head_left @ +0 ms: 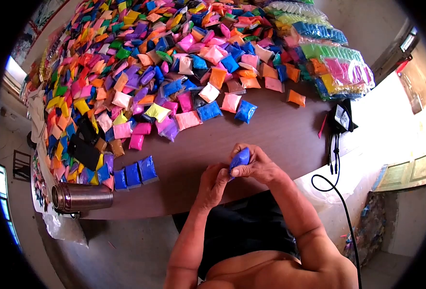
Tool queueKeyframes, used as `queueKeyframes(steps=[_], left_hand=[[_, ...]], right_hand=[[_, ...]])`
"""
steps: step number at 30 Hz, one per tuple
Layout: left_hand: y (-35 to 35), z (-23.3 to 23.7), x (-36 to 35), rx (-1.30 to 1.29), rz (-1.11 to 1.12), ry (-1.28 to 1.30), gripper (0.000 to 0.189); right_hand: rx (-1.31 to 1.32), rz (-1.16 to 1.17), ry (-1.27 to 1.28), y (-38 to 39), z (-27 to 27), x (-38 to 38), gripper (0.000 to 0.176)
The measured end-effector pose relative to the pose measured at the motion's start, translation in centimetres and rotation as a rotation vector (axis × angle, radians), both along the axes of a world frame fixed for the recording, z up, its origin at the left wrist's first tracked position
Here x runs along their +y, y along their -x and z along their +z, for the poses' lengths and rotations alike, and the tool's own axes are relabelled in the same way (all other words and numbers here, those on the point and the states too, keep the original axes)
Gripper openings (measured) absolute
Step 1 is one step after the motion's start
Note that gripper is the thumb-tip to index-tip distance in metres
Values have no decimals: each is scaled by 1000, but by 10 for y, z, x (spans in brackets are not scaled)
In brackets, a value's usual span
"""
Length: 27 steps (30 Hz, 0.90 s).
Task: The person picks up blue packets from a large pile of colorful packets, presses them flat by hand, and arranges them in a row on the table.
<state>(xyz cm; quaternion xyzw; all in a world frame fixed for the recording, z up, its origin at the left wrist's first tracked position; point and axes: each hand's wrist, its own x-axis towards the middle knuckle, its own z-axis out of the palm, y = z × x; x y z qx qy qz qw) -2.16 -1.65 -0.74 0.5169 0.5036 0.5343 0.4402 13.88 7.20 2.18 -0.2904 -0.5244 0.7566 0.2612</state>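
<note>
Near the table's front edge, a small blue-violet packet (240,161) is held up between my two hands. My right hand (261,166) wraps round it, with the thumb pressed on its lower side. At the packet's lower end, my left hand (214,184) is closed, thumb and fingers together; its fingertips are partly hidden. To the left, three blue packets lie side by side in a row, the rightmost blue packet (148,168) slightly higher in view. Beyond my hands, a brighter blue packet (245,111) rests at the edge of a large heap of colourful packets (174,62).
A steel flask (84,197) lies on its side at the table's left front. Stacked clear bags of packets (343,72) stand at the back right. A black device (342,118) with a cable (340,192) sits at the right edge, beside a pink stick (322,126).
</note>
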Motion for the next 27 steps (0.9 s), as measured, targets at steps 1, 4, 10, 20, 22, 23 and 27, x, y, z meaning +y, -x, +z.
queueKeyframes(steps=[1,4,10,20,22,23,27], left_hand=[[1,1,0,3,-12,-22,42],[2,-3,0,-29,-13,-52,40],[4,7,-3,-122,-57,48,44],[0,-2,1,-172,-7,-52,41],[2,7,0,-310,-36,25,39],[2,9,-1,-307,-26,20,39],[3,9,-1,-347,-23,35,36]], right_hand=[[0,2,-2,1,2,0,42],[-5,30,62,5,10,-4,41],[158,-3,71,-2,1,-7,44],[196,88,-121,7,6,-2,38],[176,46,-77,11,8,-2,44],[150,-2,-30,13,9,-3,50],[198,-171,13,18,13,-15,59]])
